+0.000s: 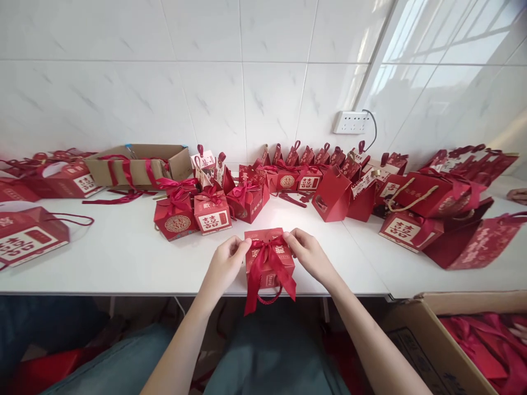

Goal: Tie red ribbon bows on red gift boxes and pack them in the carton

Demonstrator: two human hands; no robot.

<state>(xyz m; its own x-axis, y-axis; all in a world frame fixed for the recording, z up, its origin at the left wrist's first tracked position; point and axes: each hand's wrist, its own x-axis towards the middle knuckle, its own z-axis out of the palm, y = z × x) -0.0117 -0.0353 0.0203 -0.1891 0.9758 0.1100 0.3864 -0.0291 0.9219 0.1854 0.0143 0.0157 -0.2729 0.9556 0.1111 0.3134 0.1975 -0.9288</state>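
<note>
A small red gift box point(269, 281) with gold lettering stands at the table's front edge. A dark red satin ribbon is tied in a bow point(268, 252) on it, its two tails hanging down the near side. A twisted red cord handle point(269, 299) loops below, past the edge. My left hand point(224, 266) pinches the bow's left loop by the box's upper left corner. On the other side my right hand point(309, 254) pinches the right loop, with the thumb on top. Fingers behind the thumbs are partly hidden.
Several finished red boxes point(214, 211) with bows stand behind. More boxes point(444, 192) are piled at right, near another person's hand point(517, 196). An open cardboard tray point(144, 159) with ribbons lies at back left. A carton point(436, 334) of red boxes stands at lower right.
</note>
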